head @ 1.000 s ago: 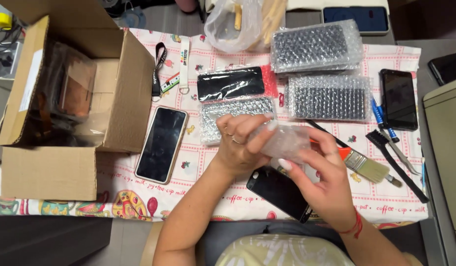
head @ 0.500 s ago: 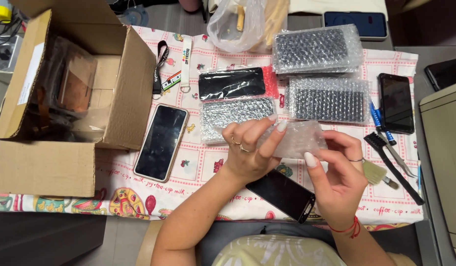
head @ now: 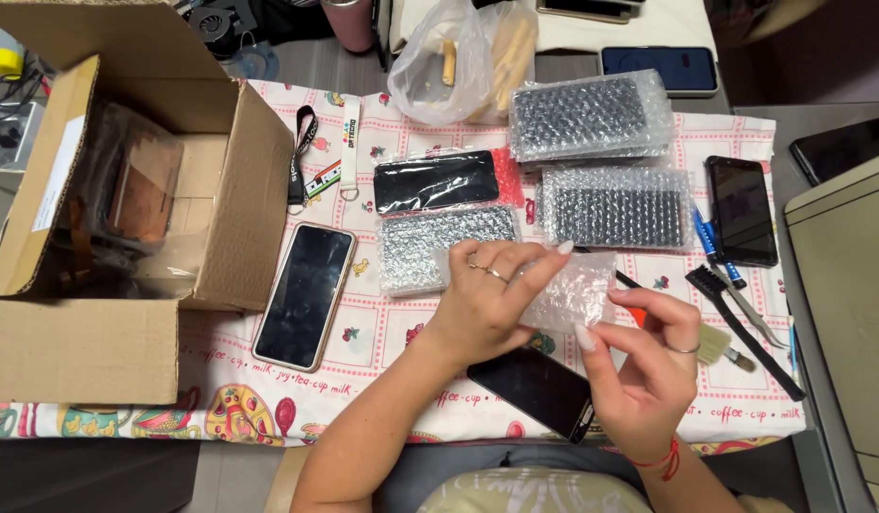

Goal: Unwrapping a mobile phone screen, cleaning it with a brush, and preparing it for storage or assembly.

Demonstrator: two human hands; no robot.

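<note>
Lowered a little now and pinched between left hand (head: 492, 294) and right hand (head: 649, 366), clear bubble-wrap pouch (head: 568, 290) above black phone screen (head: 537, 388) on patterned cloth (head: 382, 332): best opened slowly, held by both edges.

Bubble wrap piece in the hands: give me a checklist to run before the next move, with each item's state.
1. Both hands on the bubble wrap: ok, left hand and right hand pinch it.
2. Wrap lifted off the cloth: ok.
3. Wrap empty: cannot tell.
4. Bare phone within reach: ok, under the hands.
5. Brush out of the way: not ok, beside the right hand.
</note>
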